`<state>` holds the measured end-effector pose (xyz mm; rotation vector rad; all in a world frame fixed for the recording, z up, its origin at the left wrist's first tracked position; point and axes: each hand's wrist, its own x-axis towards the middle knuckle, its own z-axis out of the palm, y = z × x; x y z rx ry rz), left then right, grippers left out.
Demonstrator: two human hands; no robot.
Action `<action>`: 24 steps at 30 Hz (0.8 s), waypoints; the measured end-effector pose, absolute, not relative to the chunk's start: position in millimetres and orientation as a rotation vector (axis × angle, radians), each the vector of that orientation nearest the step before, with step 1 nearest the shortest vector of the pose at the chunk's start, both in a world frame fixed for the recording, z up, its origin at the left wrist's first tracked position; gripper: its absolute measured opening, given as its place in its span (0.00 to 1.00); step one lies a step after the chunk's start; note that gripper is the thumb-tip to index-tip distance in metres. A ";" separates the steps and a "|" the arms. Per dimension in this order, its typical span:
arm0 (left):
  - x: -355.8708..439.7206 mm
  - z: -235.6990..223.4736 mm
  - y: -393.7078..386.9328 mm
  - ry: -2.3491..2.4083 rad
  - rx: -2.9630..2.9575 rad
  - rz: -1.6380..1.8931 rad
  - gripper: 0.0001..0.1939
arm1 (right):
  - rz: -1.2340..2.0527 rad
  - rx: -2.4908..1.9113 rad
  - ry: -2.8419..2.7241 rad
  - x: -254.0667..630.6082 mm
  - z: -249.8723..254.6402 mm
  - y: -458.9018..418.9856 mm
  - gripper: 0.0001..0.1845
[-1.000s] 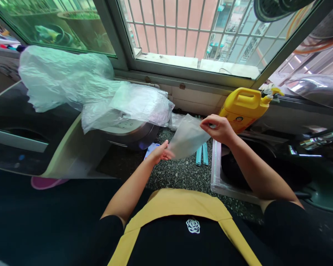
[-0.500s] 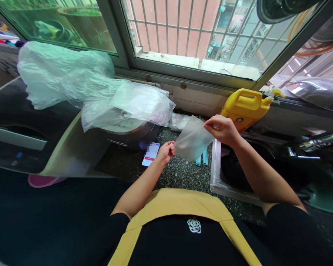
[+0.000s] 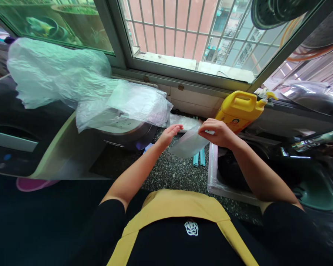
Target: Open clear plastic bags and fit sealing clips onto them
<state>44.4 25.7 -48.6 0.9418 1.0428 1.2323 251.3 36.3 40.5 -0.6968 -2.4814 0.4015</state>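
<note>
A translucent plastic bag [image 3: 188, 143] hangs over the speckled counter. My right hand [image 3: 218, 133] pinches its upper right edge between thumb and fingers. Left of the bag, my left hand [image 3: 169, 136] has its fingers stretched out and holds nothing; it looks apart from the bag. Several light-blue strips [image 3: 199, 158] lie on the counter [image 3: 170, 173], partly under the bag. Behind the hands rests a flat clear-plastic packet [image 3: 183, 120]. My left forearm hides most of a phone [image 3: 148, 147].
A yellow jug with a pump [image 3: 235, 111] stands behind my right hand, beside the dark sink [image 3: 233, 168] with its pale rim. To the left, large crumpled plastic sheeting [image 3: 94, 92] covers a rounded appliance [image 3: 130, 135]. A barred window [image 3: 177, 33] runs along the back.
My left hand has let go of the bag's left edge and opened, moving slightly up. The bag now droops from my right hand. My left arm now covers most of the phone.
</note>
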 end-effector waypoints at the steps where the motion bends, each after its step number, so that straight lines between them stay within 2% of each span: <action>1: 49.6 -42.6 31.8 0.997 0.937 1.170 0.07 | 0.400 -0.676 -2.505 250.9 41.7 34.8 0.12; 7: 68.2 -30.1 51.2 0.713 0.881 0.813 0.17 | 0.332 -0.628 -2.528 255.0 44.6 27.6 0.12; 16: 55.7 -16.5 43.1 0.709 1.061 0.923 0.15 | 0.354 -0.694 -2.501 263.5 38.1 29.0 0.10; 22: 44.2 -7.6 40.8 0.810 1.237 1.127 0.14 | 0.447 -0.908 -2.450 263.5 30.7 31.7 0.06; 24: 38.3 -3.6 39.6 0.841 1.275 1.190 0.13 | 0.485 -1.006 -2.436 264.3 26.4 32.8 0.10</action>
